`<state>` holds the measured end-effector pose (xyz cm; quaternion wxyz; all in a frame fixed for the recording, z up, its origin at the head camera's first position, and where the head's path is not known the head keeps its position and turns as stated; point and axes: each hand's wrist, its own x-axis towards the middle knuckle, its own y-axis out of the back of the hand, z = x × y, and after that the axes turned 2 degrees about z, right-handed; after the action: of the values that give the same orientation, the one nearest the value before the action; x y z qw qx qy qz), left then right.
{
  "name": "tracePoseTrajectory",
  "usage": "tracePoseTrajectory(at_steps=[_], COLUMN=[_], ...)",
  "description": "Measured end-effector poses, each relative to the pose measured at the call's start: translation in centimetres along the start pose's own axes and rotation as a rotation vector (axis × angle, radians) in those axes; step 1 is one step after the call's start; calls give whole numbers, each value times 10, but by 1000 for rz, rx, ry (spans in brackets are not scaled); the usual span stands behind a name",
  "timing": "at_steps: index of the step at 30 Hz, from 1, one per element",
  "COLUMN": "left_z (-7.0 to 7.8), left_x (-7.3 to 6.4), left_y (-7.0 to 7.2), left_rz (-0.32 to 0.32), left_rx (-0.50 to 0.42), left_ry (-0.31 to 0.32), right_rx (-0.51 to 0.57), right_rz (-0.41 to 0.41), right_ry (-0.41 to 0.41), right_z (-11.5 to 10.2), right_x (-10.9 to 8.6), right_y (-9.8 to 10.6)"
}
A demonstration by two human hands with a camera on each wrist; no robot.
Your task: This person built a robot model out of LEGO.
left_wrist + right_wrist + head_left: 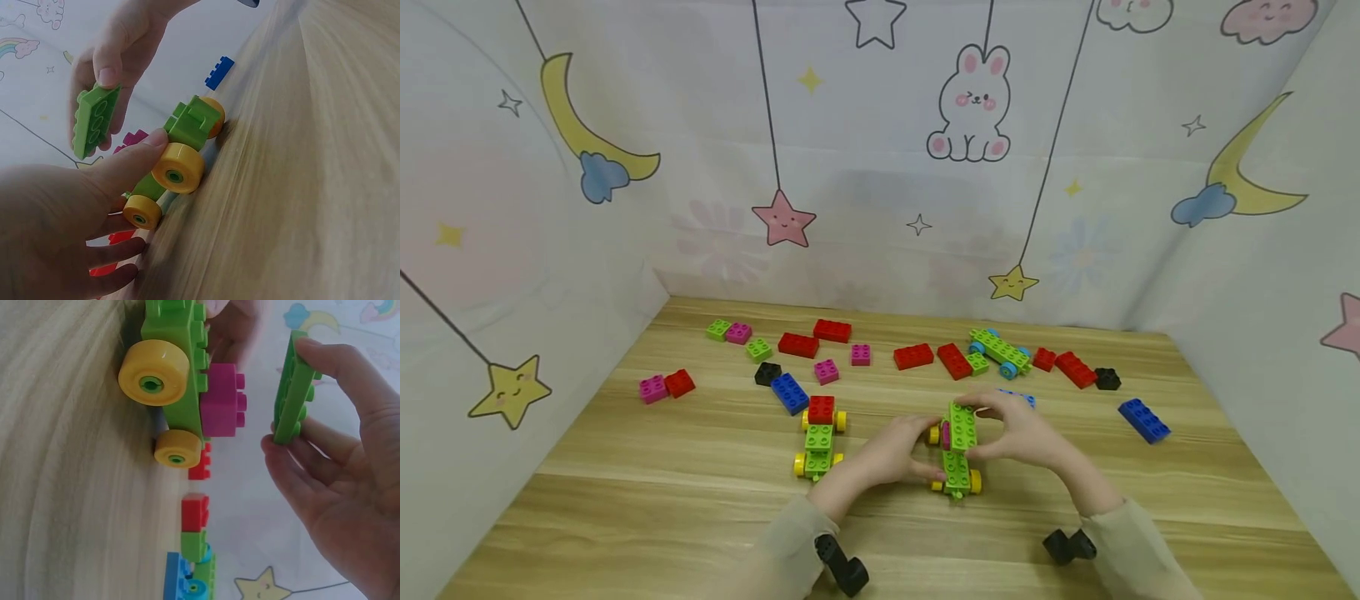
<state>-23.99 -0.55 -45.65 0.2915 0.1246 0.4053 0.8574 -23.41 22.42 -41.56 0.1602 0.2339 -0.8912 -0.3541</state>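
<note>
My right hand [1021,432] pinches a flat green building brick [963,427] by its ends, thumb against fingers. The brick is apart from the toy car below it, as the right wrist view shows. That car has a green base [957,472], yellow wheels [153,372] and a magenta brick [219,400] mounted on top. On the car's left side lies my left hand [891,452], fingers extended. Its thumb [140,153] reaches the car's side by a yellow wheel in the left wrist view; whether it presses is hard to tell.
Left of my left hand stands another green car [819,439] with a red brick on it. A green car with blue wheels [1000,352] sits farther back. Loose red bricks [913,357], a blue brick [1144,421] and several others are scattered across the wooden table [662,517].
</note>
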Motion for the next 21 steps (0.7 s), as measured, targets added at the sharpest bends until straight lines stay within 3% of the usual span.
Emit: tracePoseTrajectory(at_steps=[9,21], left_z=[-1,0], left_x=[0,0], left_y=[-1,0], left_rz=[6,4], left_rx=[6,8], left_ry=[-10,-20], right_rx=[-32,-55], right_rz=[-53,-75], right_ry=[41,35], right_z=[4,7], right_x=[-2,-3], right_y=[-4,-7])
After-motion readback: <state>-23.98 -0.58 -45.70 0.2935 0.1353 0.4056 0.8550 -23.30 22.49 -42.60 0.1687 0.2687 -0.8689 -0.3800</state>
